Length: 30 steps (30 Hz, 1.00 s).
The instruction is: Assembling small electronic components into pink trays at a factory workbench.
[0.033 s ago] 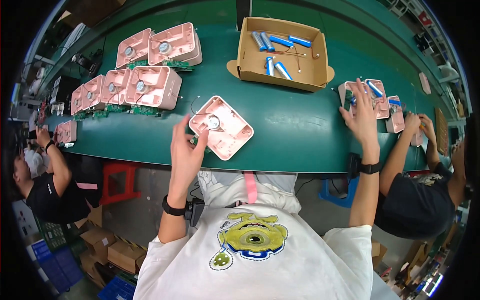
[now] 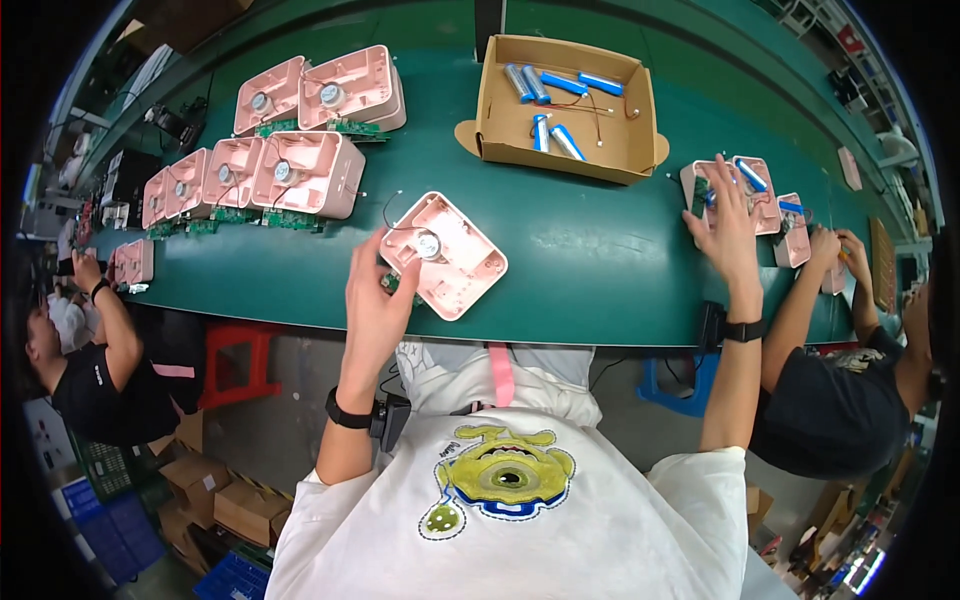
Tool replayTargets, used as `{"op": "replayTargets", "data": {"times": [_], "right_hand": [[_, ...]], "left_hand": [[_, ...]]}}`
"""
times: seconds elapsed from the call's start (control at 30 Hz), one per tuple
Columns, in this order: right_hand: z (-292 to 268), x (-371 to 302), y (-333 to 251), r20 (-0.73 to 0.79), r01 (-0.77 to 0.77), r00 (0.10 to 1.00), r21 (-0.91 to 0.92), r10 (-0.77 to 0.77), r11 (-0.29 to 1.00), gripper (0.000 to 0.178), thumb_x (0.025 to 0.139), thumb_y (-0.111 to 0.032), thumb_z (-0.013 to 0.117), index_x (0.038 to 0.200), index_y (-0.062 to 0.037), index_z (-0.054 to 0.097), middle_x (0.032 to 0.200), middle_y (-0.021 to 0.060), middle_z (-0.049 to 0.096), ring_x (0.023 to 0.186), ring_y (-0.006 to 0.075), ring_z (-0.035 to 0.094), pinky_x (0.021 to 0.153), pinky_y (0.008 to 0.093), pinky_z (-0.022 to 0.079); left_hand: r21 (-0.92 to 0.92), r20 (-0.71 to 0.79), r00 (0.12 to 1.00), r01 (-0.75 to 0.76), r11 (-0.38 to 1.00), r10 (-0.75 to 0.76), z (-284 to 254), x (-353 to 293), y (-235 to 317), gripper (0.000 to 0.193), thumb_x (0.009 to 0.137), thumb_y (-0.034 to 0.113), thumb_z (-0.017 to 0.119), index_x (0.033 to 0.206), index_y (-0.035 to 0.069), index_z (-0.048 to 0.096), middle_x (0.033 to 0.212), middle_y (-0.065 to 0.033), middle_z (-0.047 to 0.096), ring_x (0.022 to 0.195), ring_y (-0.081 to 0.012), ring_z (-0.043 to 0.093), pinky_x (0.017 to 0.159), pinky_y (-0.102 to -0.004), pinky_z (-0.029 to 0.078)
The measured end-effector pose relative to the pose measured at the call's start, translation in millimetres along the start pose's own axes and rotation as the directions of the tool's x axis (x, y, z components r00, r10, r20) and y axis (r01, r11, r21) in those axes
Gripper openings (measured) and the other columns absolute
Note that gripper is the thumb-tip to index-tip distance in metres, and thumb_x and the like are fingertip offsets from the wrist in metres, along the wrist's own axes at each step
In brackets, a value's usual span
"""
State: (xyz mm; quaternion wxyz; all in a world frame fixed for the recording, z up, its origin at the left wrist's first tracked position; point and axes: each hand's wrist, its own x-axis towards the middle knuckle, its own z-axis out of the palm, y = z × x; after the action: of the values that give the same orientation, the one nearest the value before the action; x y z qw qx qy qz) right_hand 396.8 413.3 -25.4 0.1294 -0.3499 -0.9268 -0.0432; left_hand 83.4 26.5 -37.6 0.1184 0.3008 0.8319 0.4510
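Observation:
A pink open-topped plastic housing [image 2: 465,285] with a round speaker [image 2: 428,245] and thin wires inside lies turned at an angle near the table's front edge. My left hand [image 2: 378,295] grips its left side, thumb and fingers apart along the wall. A green circuit board [image 2: 390,283] shows partly under that thumb. On the right, my right hand [image 2: 728,225] lies stretched over another pink housing [image 2: 692,178], fingers extended and largely covering it. Beside it stands a pink housing [image 2: 765,208] with a blue cylindrical battery [image 2: 750,176] on it.
Several pink housings [image 2: 340,185] with speakers and circuit boards stand in rows at the left. A cardboard box [image 2: 560,167] of blue batteries [image 2: 567,142] sits at the back. Co-workers sit on both sides; the right one's hands [image 2: 838,250] are close to my right hand.
My right hand and the housing under it have shifted very slightly to the right. My left hand and its housing stay nearly in place.

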Motion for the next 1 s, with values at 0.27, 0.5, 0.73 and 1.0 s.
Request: {"op": "replayTargets", "data": {"times": [0.27, 0.5, 0.73, 1.0], "right_hand": [[-55.0, 13.6, -46.2, -0.283, -0.027, 0.959, -0.072, 0.006, 0.997, 0.062, 0.088, -0.023, 0.082, 0.144, -0.0087, 0.058, 0.147, 0.0153, 0.057, 0.137, 0.0361, 0.053, 0.11, 0.0469, 0.044], [-32.0, 5.8, -223.6, -0.052, 0.142, 0.99, 0.478, -0.133, 0.867, 0.029, 0.096, -0.026, 0.075, 0.108, 0.0008, 0.074, 0.103, 0.016, 0.075, 0.093, 0.0366, 0.072, 0.087, 0.0421, 0.058], [-24.6, 11.7, -219.8, 0.274, -0.255, 0.962, 0.912, -0.014, 0.32, 0.021, 0.103, -0.014, 0.066, 0.111, 0.0046, 0.069, 0.093, 0.0127, 0.077, 0.088, 0.0248, 0.073, 0.087, 0.0372, 0.057], [-49.2, 5.0, -206.1, 0.28, -0.286, 0.958, 0.935, -0.056, -0.21, 0.013, 0.105, -0.007, 0.063, 0.111, 0.0035, 0.068, 0.093, 0.0101, 0.076, 0.089, 0.0149, 0.072, 0.089, 0.0323, 0.054]], "left_hand": [[-0.175, 0.197, 0.968, -0.121, 0.977, 0.155, 21.9, 28.0, 18.4, 0.055, 0.095, 0.011, 0.072, 0.144, -0.005, 0.054, 0.129, -0.0196, 0.062, 0.103, -0.0284, 0.067, 0.088, -0.0352, 0.055], [-0.126, 0.396, 0.902, -0.129, 0.984, 0.169, 44.2, 33.6, 45.0, 0.055, 0.092, 0.011, 0.075, 0.143, -0.001, 0.057, 0.13, -0.0173, 0.063, 0.101, -0.0252, 0.067, 0.084, -0.0322, 0.056], [-0.428, 0.482, 0.876, 0.225, 0.875, 0.01, 52.6, 24.2, 22.8, 0.041, 0.09, 0.008, 0.082, 0.125, -0.002, 0.065, 0.099, -0.0079, 0.071, 0.08, -0.0095, 0.064, 0.067, -0.0245, 0.052], [-0.497, 0.463, 0.886, 0.267, 0.826, -0.008, 51.6, 28.2, 25.3, 0.03, 0.091, 0.004, 0.082, 0.115, -0.003, 0.066, 0.09, -0.0038, 0.071, 0.077, -0.005, 0.064, 0.067, -0.0219, 0.051]]}}
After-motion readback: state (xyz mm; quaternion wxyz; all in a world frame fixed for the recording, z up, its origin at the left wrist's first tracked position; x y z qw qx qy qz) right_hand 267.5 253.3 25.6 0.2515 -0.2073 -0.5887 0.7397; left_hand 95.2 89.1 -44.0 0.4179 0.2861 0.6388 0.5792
